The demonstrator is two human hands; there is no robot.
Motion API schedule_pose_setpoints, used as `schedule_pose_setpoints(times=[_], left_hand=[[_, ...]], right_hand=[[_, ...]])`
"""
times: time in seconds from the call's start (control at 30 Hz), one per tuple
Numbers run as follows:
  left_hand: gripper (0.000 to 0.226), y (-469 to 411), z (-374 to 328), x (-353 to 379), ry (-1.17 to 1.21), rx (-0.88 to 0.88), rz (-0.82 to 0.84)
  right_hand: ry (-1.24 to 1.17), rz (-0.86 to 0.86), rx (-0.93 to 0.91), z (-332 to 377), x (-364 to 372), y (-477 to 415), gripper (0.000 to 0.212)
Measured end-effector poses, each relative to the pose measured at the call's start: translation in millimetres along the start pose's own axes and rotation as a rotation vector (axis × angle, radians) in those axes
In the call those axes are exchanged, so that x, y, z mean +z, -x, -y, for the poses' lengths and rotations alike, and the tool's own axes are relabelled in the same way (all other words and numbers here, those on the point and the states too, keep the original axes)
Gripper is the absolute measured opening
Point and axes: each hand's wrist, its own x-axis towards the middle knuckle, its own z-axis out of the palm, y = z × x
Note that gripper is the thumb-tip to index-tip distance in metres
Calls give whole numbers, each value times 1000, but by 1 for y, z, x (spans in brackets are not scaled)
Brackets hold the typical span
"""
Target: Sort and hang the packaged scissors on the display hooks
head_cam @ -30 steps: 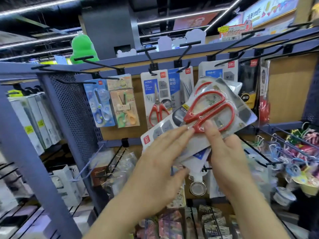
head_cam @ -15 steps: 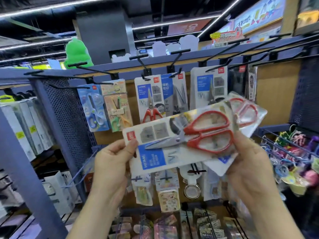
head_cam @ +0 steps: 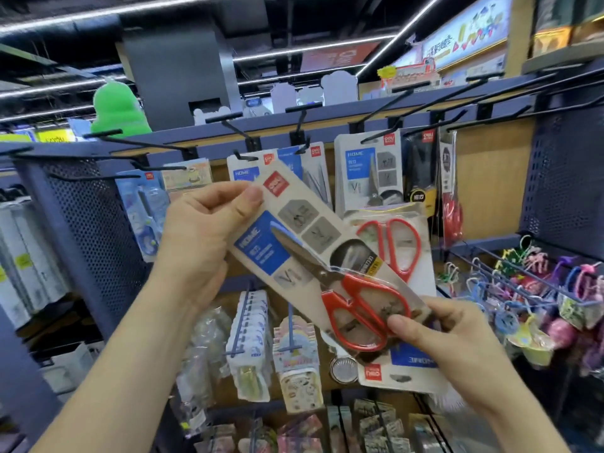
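Front scissors pack (head_cam: pixel 294 243) has swung from near-level to a steep diagonal, header end now raised to the upper left.

The left hand (head_cam: pixel 199 243) is lifted at the upper left and pinches the header corner, thumb flat on the card's face and fingers hidden behind. The right hand (head_cam: pixel 457 348) sits low at the right and grips the handle end, thumb pressed on the red handles. It also holds a second scissors pack (head_cam: pixel 392 246) upside down behind the first. Both packs are held in front of the rack, just below the display hooks (head_cam: pixel 243 155) and overlapping the hanging packs (head_cam: pixel 366 171).
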Motion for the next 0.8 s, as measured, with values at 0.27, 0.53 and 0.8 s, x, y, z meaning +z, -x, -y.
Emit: schedule_pose_setpoints(times=[0.27, 0.53, 0.8], left_hand=[[15, -35, -4, 92, -40, 37, 122], [12, -79, 9, 158, -125, 16, 157], [12, -94, 17, 169, -157, 29, 109]], right_hand=[[80, -28, 103, 0, -15, -6, 19], [-27, -225, 80, -1, -32, -23, 28], [-199, -214, 125, 4, -30, -27, 27]])
